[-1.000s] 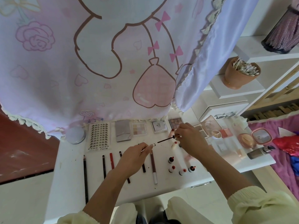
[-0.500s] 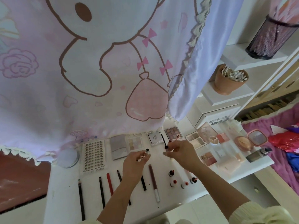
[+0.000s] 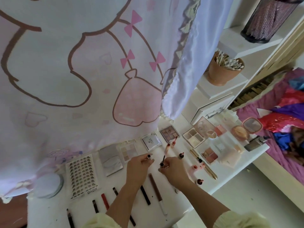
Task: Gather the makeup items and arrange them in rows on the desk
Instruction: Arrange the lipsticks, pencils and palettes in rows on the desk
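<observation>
On the white desk (image 3: pixel 54 211) makeup lies in rows. Several palettes (image 3: pixel 169 133) line the back edge beside a nail sticker sheet (image 3: pixel 82 176). Several pencils (image 3: pixel 105 201) lie along the front. My left hand (image 3: pixel 139 165) holds a small tube (image 3: pixel 148 157) with its open top up. My right hand (image 3: pixel 172 168) pinches a thin black applicator wand (image 3: pixel 162 160), its tip pointing up and away. The two hands are close together above the middle of the desk. Small lip bottles (image 3: pixel 181 155) stand to the right of them.
A pink cartoon curtain (image 3: pixel 82 71) hangs over the back of the desk. White shelves at right carry a terracotta pot of cotton swabs (image 3: pixel 222 69) and a mesh holder (image 3: pixel 269 18). A gold tube (image 3: pixel 207 167), compacts (image 3: pixel 251 125) and a round white jar (image 3: pixel 47 185) also sit on the desk. A bed (image 3: pixel 271 145) lies at far right.
The view has tilted and moved closer to the desk. My hands have drawn nearer together, with the wand now upright beside the tube in my left hand.
</observation>
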